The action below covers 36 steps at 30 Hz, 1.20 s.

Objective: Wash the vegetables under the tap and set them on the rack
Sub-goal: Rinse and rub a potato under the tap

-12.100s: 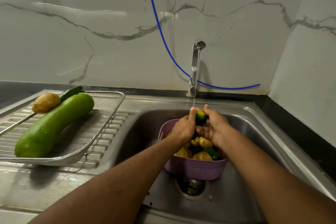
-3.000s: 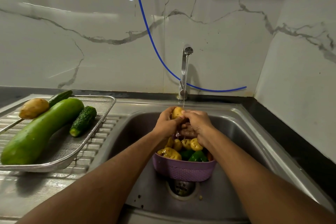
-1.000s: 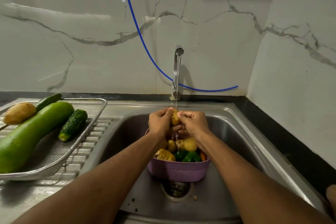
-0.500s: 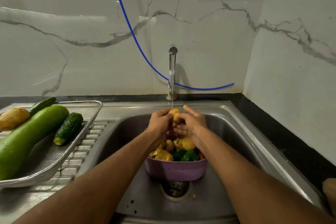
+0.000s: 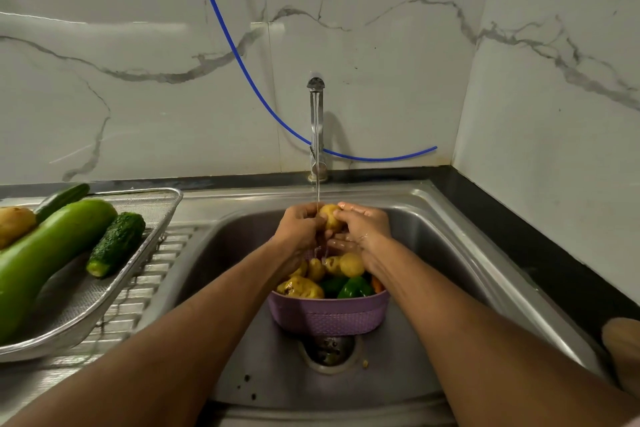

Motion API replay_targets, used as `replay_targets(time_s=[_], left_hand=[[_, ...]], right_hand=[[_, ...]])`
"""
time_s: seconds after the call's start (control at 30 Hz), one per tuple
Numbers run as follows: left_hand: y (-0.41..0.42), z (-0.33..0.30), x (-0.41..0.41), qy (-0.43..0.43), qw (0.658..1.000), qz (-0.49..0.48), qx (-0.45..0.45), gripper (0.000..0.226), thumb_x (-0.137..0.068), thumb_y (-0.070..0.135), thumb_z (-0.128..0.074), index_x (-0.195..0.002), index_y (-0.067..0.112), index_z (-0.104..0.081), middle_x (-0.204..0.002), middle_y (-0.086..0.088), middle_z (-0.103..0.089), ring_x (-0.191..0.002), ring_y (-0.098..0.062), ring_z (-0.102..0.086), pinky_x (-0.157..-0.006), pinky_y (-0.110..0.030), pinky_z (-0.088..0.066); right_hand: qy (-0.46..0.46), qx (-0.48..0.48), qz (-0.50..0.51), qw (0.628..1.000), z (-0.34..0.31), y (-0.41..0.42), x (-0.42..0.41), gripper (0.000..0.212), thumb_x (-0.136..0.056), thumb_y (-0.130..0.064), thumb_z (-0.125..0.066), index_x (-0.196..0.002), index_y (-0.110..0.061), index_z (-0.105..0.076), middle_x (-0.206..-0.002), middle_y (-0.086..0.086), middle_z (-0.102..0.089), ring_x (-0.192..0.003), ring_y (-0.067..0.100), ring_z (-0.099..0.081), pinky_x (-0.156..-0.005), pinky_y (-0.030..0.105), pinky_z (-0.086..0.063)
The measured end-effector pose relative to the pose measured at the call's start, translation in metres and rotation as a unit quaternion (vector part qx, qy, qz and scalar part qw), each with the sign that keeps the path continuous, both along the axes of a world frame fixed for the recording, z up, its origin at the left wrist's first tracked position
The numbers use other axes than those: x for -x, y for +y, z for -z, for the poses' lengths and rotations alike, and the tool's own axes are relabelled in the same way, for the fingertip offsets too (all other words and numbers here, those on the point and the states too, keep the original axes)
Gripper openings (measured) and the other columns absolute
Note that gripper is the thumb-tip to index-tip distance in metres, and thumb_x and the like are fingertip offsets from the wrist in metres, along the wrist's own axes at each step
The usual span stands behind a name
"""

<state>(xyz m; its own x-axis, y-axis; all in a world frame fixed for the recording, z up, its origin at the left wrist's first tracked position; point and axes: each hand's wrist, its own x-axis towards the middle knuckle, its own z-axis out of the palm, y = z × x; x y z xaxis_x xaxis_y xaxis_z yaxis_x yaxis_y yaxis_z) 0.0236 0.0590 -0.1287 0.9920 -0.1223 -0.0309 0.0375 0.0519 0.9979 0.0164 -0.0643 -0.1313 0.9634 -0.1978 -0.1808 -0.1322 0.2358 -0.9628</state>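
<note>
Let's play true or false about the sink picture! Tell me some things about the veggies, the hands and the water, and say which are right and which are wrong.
1. Both hands hold a potato under the tap. True.
2. The purple basket stands on the rack. False: it stands in the sink, above the drain.
3. Water is running from the tap. True.
4. The long green gourd is in the basket. False: it lies on the rack.
5. A bumpy cucumber lies beside the gourd on the rack. True.

head view, looking down, sink (image 5: 433,218) close
</note>
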Motion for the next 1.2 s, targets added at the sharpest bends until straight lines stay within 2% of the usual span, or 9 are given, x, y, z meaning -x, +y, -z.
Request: replay_targets(time_s=[0.17,0.3,0.47,0.6,0.67,0.77,0.87,1.0,1.2], left_hand=[[-0.003,0.004,-0.002,-0.004,0.994,-0.108,0.023,0.013,-0.101,0.014,-0.061,-0.1,0.017,-0.074,-0.08,-0.004,-0.077,-0.065,-0.013,-0.071,-0.06,-0.027,-0.06],[-0.003,0.01,-0.006,-0.026,0.989,-0.143,-0.026,0.022,-0.099,0.028,-0.067,-0.114,0.014,-0.075,-0.097,-0.005,-0.077,-0.089,-0.021,-0.075,-0.084,-0.042,-0.064],[0.003,0.007,-0.001,-0.018,0.993,-0.12,-0.009,0.023,-0.089,0.035,-0.077,-0.104,0.018,-0.077,-0.094,-0.003,-0.078,-0.084,-0.017,-0.076,-0.069,-0.031,-0.063],[0.008,0.002,-0.003,0.033,0.996,-0.065,0.049,0.023,-0.095,0.018,-0.072,-0.115,0.008,-0.067,-0.11,-0.019,-0.072,-0.091,-0.029,-0.076,-0.07,-0.034,-0.063],[0.011,-0.001,-0.002,0.041,0.996,-0.046,0.057,0.024,-0.1,0.015,-0.063,-0.123,0.009,-0.062,-0.117,-0.021,-0.067,-0.101,-0.035,-0.074,-0.078,-0.04,-0.064],[0.013,-0.002,-0.001,0.007,1.0,-0.021,-0.008,0.026,-0.107,0.019,-0.049,-0.131,0.014,-0.058,-0.12,-0.019,-0.064,-0.103,-0.034,-0.072,-0.078,-0.041,-0.064],[0.017,0.0,0.0,0.003,0.999,-0.015,-0.045,0.022,-0.107,0.02,-0.05,-0.126,0.014,-0.059,-0.122,-0.017,-0.061,-0.102,-0.033,-0.071,-0.073,-0.037,-0.064],[0.023,0.003,-0.002,0.049,0.997,-0.034,0.049,0.025,-0.102,0.01,-0.059,-0.126,0.008,-0.057,-0.125,-0.022,-0.062,-0.103,-0.034,-0.073,-0.075,-0.035,-0.063],[0.027,0.002,0.0,0.047,0.996,-0.017,0.074,0.026,-0.103,0.003,-0.054,-0.125,0.007,-0.068,-0.118,-0.022,-0.07,-0.099,-0.031,-0.076,-0.079,-0.036,-0.064]], right_hand=[[-0.031,0.036,-0.035,0.998,-0.005,-0.001,0.0,0.035,-0.094,-0.011,-0.073,-0.128,-0.015,-0.069,-0.106,0.013,-0.074,-0.076,0.027,-0.078,-0.068,0.038,-0.066],[-0.035,0.049,-0.043,0.997,-0.005,0.002,0.002,0.032,-0.095,-0.015,-0.072,-0.127,-0.015,-0.069,-0.104,0.012,-0.075,-0.073,0.025,-0.078,-0.066,0.036,-0.065],[-0.031,0.021,-0.059,0.998,-0.006,0.0,0.004,0.026,-0.094,-0.021,-0.074,-0.119,-0.011,-0.072,-0.097,0.012,-0.077,-0.075,0.03,-0.078,-0.067,0.038,-0.066],[-0.034,0.049,-0.053,0.997,-0.006,-0.001,-0.002,0.023,-0.096,-0.017,-0.071,-0.118,-0.014,-0.07,-0.103,0.011,-0.075,-0.089,0.027,-0.077,-0.066,0.032,-0.065],[-0.037,0.087,-0.05,0.994,-0.006,-0.001,-0.004,0.01,-0.1,-0.021,-0.065,-0.108,-0.018,-0.071,-0.105,0.01,-0.073,-0.096,0.025,-0.074,-0.076,0.034,-0.064],[-0.062,0.194,-0.049,0.978,-0.007,0.003,-0.008,0.019,-0.104,-0.028,-0.057,-0.111,-0.019,-0.072,-0.106,0.006,-0.071,-0.102,0.025,-0.069,-0.092,0.043,-0.06],[-0.108,0.285,-0.047,0.951,-0.008,0.005,-0.006,0.025,-0.106,-0.027,-0.053,-0.123,-0.017,-0.069,-0.103,-0.003,-0.064,-0.094,0.011,-0.062,-0.077,0.026,-0.055],[-0.138,0.306,-0.065,0.94,-0.006,0.003,-0.007,0.028,-0.103,-0.023,-0.059,-0.13,-0.02,-0.066,-0.104,-0.01,-0.057,-0.093,0.005,-0.057,-0.066,0.014,-0.044],[-0.115,0.313,-0.07,0.94,-0.006,0.006,-0.015,0.028,-0.104,-0.027,-0.057,-0.126,-0.014,-0.069,-0.097,0.007,-0.074,-0.066,0.015,-0.071,-0.055,0.021,-0.056]])
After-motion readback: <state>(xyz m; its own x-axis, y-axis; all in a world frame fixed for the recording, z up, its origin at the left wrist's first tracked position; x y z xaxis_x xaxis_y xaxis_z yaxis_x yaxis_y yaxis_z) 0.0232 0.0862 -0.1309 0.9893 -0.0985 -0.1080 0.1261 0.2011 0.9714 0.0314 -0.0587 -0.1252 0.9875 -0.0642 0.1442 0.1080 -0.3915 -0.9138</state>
